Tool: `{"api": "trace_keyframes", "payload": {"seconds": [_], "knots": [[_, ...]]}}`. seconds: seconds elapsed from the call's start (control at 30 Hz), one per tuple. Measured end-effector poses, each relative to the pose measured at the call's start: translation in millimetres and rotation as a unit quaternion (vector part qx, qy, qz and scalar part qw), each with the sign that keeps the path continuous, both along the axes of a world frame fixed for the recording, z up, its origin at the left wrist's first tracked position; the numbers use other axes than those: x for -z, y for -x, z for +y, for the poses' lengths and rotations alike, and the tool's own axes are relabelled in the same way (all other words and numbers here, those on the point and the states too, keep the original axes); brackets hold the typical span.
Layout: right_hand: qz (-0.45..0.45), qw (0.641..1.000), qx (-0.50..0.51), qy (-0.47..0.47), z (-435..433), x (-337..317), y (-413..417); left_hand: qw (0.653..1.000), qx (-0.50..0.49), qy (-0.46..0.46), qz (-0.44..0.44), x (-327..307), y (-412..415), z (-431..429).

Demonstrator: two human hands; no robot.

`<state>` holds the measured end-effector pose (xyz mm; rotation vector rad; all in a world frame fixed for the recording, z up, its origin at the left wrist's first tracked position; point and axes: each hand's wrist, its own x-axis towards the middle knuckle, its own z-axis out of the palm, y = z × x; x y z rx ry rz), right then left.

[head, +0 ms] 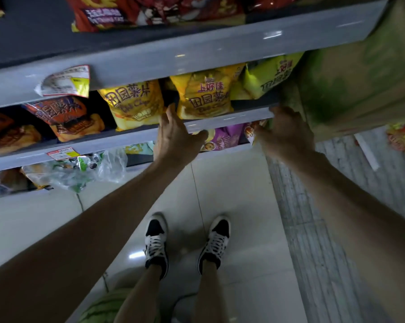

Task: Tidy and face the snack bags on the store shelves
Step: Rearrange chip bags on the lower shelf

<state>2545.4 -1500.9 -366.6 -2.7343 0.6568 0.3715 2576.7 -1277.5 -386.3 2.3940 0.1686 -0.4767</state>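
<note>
Two bare hands, left (175, 134) loose-fingered at glossy yellow crinkled bag (203, 99), right (287, 131) clutching smooth grey shelf lip (231, 120)

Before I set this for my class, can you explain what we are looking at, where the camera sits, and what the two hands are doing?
There is no machine, just a person wearing a camera on the head, looking down past store shelves to their own shoes on a tiled floor. The middle shelf holds yellow chip bags, an orange one to the left and a green one to the right. The left hand reaches up beside a yellow bag, gripping nothing. The right hand rests at the shelf's right end; whether it holds anything is unclear.
</note>
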Motion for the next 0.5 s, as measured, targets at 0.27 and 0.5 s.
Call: {"api": "trace_keyframes", "payload": {"seconds": [0.27, 0.5], "knots": [[-0.139, 0.938, 0.137, -0.286, -28.3, 16.4, -49.4, 0.969, -0.166, 0.170, -0.071, 8.3, -33.6, -38.8], [-0.174, 0.912, 0.168, -0.331, -28.1, 14.0, -75.5, 0.937, -0.188, 0.269, -0.114, 32.3, -38.0, -37.9]]}}
